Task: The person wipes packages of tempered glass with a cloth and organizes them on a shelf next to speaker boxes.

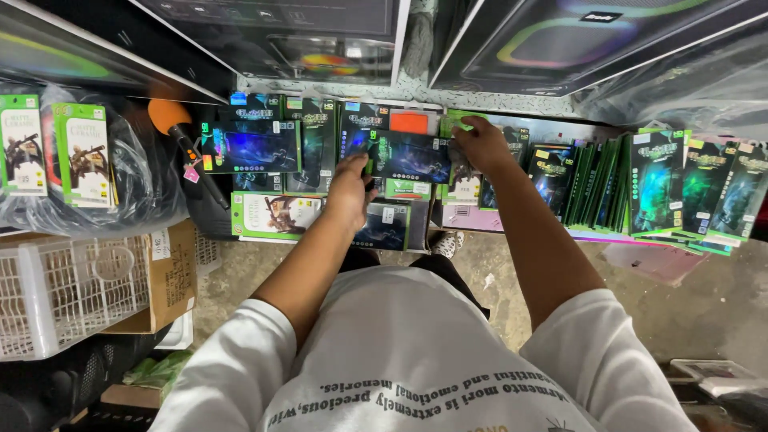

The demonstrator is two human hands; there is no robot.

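Both of my hands hold one flat dark packet (410, 156) with a green edge, over a spread of similar packets on the floor. My left hand (350, 186) grips its left end, thumb on top. My right hand (480, 144) pinches its right end near the wall. Under the held packet lie more flat packets (384, 226), overlapping in rows. A white-faced packet with a green border (274, 216) lies left of my left forearm.
A row of upright packets (600, 186) stands to the right. An orange-headed microphone (182, 140) leans at the left. A white plastic basket (56, 294) and cardboard box (168, 280) sit lower left. Large dark boxes (576, 40) stand behind.
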